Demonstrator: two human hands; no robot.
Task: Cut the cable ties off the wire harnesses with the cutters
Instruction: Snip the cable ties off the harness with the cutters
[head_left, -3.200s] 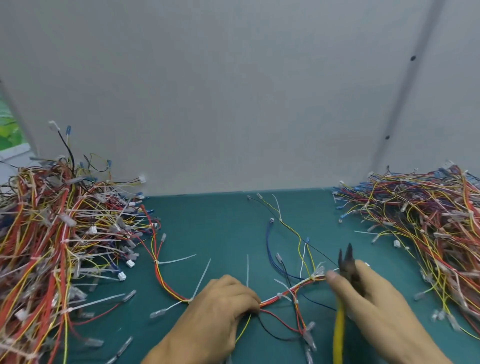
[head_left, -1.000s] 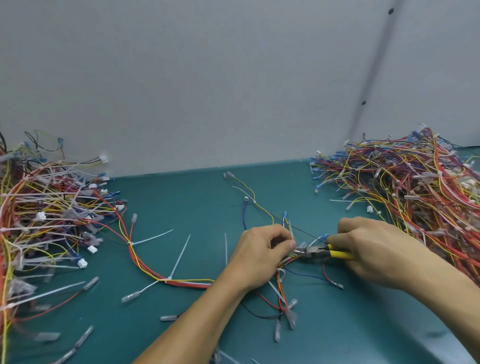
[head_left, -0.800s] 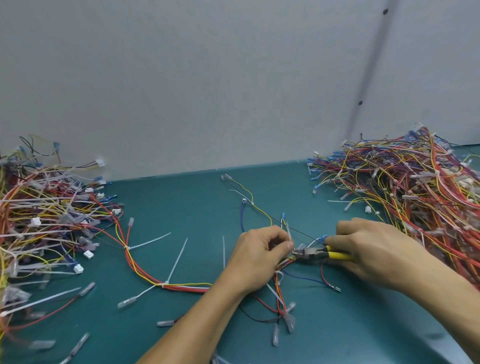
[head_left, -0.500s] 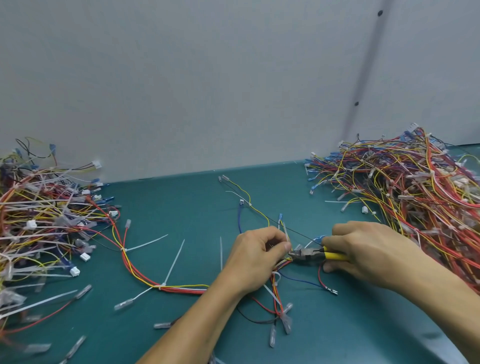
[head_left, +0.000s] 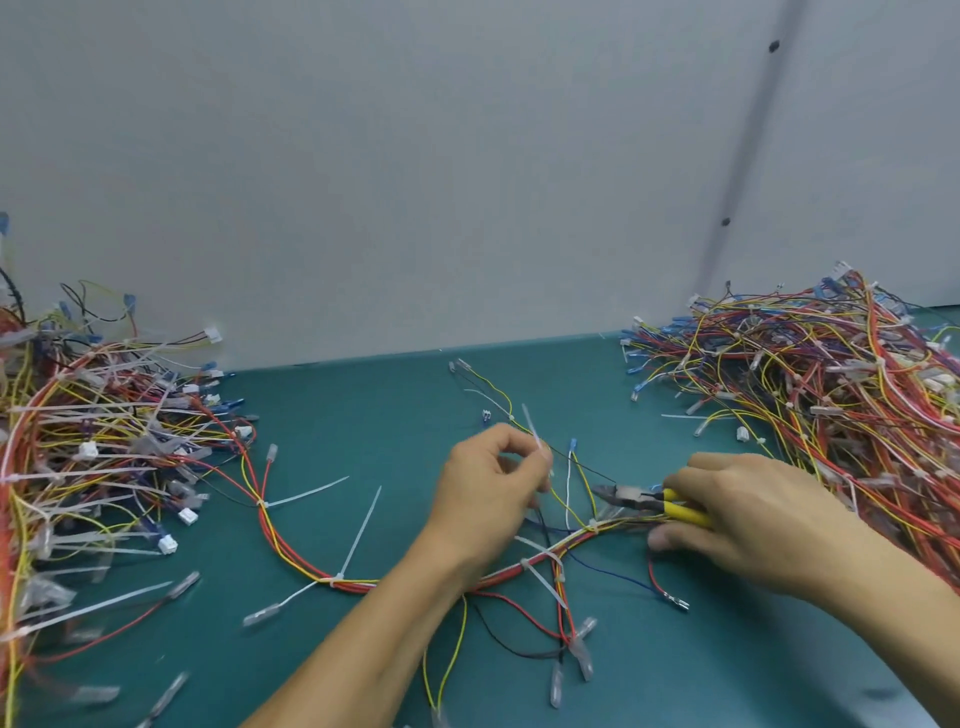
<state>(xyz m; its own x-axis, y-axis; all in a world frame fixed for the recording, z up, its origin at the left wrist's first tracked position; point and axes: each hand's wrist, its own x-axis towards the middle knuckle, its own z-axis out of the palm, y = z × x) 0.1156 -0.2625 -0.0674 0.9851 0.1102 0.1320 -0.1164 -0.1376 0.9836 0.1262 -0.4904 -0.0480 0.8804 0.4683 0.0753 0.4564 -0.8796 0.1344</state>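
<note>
Teal table (head_left: 332, 415) ran up to a plain grey wall (head_left: 415, 156). Two heaps of wire harnesses: left heap (head_left: 104, 447) at the left edge, right heap (head_left: 831, 374) at the far right corner. One harness (head_left: 519, 566) lay loose at mid-table, toward the near edge; at least four white ties counted on it. Left hand (head_left: 491, 499) pinched one white cable tie (head_left: 535, 436) between fingertips, raised off the wires. Right hand (head_left: 753, 519) clenched round one pair of yellow-handled cutters (head_left: 644, 501), nose pointing left just above the harness. No legible writing anywhere
</note>
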